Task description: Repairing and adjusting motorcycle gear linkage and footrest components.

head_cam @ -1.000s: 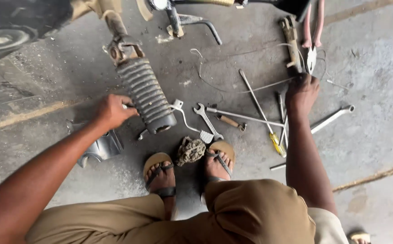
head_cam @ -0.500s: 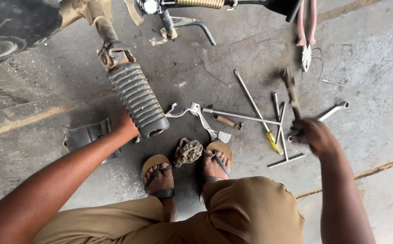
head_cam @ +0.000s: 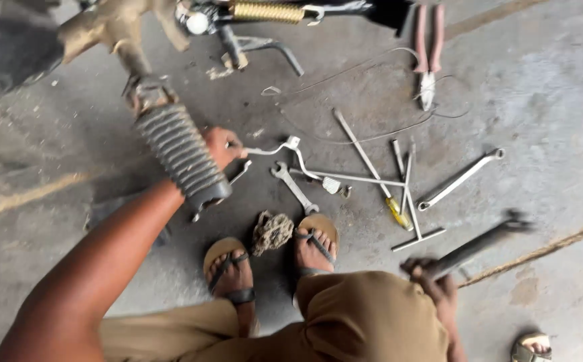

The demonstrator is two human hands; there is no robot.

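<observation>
The left hand (head_cam: 221, 146) rests against the lower end of the ribbed rubber footrest (head_cam: 183, 157), whose long axis runs from the machine's frame down toward the person's feet; whether its fingers close on anything I cannot tell, as the footrest hides them. The right hand (head_cam: 432, 280) is clenched around a long dark metal tool (head_cam: 476, 245), blurred, which slants up and away toward the right, well apart from the footrest. Spanners (head_cam: 293, 188) and a T-handled wrench (head_cam: 412, 201) lie on the concrete floor (head_cam: 546, 100) between them.
</observation>
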